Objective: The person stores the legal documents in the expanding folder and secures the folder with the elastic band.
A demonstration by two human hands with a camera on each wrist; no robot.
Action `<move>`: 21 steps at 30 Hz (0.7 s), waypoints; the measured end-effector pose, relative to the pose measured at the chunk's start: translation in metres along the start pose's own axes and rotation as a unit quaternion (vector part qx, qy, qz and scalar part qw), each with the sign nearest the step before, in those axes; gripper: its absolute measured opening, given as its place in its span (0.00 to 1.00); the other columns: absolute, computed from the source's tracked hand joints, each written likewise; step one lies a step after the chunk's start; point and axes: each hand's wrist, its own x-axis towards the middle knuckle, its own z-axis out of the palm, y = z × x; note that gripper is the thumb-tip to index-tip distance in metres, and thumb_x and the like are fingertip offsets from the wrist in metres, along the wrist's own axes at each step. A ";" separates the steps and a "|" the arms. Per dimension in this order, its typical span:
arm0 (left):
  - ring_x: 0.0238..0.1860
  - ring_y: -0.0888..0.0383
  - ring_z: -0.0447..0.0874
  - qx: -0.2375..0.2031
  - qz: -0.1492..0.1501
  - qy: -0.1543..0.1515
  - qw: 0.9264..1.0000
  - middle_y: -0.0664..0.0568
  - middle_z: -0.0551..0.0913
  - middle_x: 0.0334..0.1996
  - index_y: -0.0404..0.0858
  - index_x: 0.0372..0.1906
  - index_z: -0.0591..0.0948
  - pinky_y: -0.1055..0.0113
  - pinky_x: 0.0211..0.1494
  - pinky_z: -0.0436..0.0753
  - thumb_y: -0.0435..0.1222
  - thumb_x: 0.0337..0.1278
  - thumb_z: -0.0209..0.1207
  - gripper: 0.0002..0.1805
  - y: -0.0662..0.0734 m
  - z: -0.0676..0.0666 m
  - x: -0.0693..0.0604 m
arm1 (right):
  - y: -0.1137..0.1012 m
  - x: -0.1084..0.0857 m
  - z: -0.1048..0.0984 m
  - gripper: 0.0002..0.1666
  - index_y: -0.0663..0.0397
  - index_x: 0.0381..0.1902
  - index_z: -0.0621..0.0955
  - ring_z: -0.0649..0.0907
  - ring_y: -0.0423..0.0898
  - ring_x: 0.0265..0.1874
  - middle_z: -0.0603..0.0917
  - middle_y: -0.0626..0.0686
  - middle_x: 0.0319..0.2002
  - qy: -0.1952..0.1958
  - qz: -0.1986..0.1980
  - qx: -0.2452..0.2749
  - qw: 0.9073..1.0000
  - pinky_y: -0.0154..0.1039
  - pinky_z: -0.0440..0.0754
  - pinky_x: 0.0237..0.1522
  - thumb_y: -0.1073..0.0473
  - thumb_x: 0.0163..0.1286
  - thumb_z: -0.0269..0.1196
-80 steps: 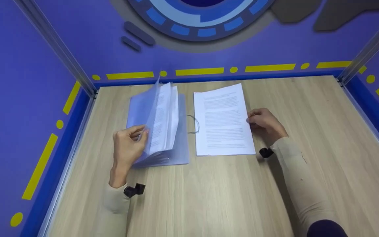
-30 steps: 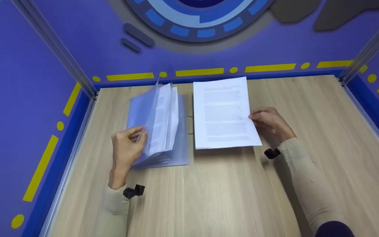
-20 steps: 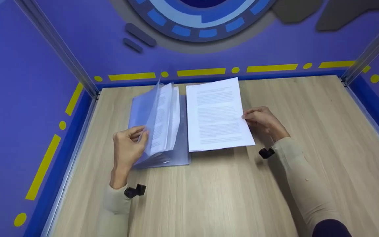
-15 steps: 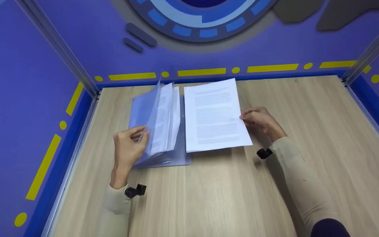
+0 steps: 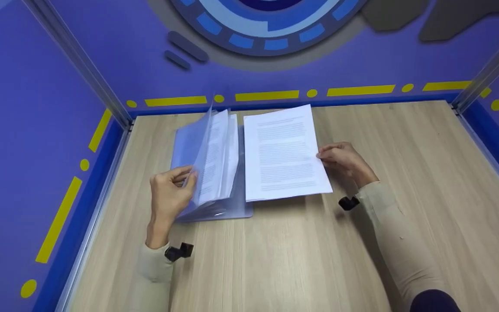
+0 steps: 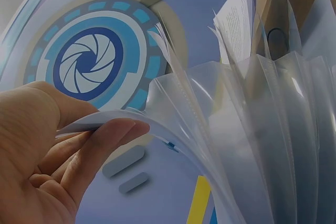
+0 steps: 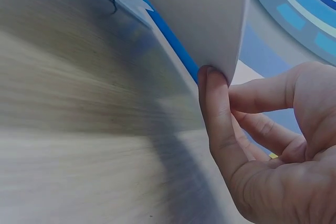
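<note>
An expanding file of translucent blue plastic stands partly spread on the left of the table. My left hand pinches the edge of its front cover between thumb and fingers, as the left wrist view also shows. Accordion pockets fan out there, with printed papers standing in several of them. My right hand pinches the right edge of a printed paper stack, thumb on one face and fingers on the other. That stack is tilted above the table, its left edge by the file's right side.
The wooden table meets blue panels at the back and sides. A thin dark elastic cord shows by the file in the right wrist view; the paper stack hides it in the head view.
My right hand has raised the paper stack off the table, then brought it left to the file's right edge, covering the cord. My left hand keeps its pinch on the cover.
</note>
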 end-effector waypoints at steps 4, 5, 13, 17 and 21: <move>0.35 0.42 0.95 0.007 -0.001 -0.001 1.000 0.35 0.93 0.37 0.25 0.44 0.91 0.86 0.39 0.83 0.24 0.58 0.71 0.09 0.000 0.000 -0.001 | -0.001 0.001 0.003 0.16 0.68 0.53 0.83 0.87 0.39 0.34 0.88 0.46 0.36 -0.004 -0.003 0.011 1.000 0.31 0.89 0.40 0.63 0.73 0.69; 0.35 0.43 0.96 0.008 -0.001 -0.001 1.000 0.35 0.93 0.37 0.25 0.44 0.91 0.86 0.39 0.83 0.24 0.58 0.71 0.09 0.000 0.000 -0.001 | -0.001 0.002 0.003 0.15 0.69 0.53 0.83 0.87 0.39 0.34 0.88 0.46 0.36 -0.007 -0.005 0.013 1.000 0.31 0.89 0.40 0.64 0.73 0.68; 0.35 0.43 0.96 0.006 0.002 -0.001 1.000 0.34 0.92 0.37 0.24 0.43 0.91 0.86 0.39 0.83 0.24 0.58 0.71 0.09 0.001 0.001 -0.001 | -0.005 0.004 0.014 0.09 0.66 0.46 0.84 0.86 0.40 0.33 0.88 0.49 0.36 -0.020 -0.011 0.024 0.999 0.33 0.89 0.39 0.65 0.73 0.67; 0.35 0.43 0.96 0.001 -0.001 -0.004 1.000 0.33 0.92 0.37 0.23 0.44 0.91 0.85 0.39 0.84 0.24 0.58 0.71 0.10 0.001 0.001 0.000 | -0.008 0.005 0.020 0.06 0.64 0.44 0.85 0.85 0.40 0.32 0.88 0.48 0.34 -0.022 -0.007 0.032 0.999 0.33 0.88 0.38 0.65 0.73 0.67; 0.36 0.43 0.96 -0.004 -0.002 -0.005 1.000 0.33 0.92 0.37 0.23 0.44 0.91 0.85 0.39 0.84 0.24 0.58 0.71 0.10 0.001 0.001 0.000 | -0.012 0.006 0.026 0.06 0.64 0.44 0.85 0.85 0.40 0.31 0.88 0.48 0.34 -0.027 -0.005 0.044 0.999 0.33 0.88 0.38 0.65 0.73 0.67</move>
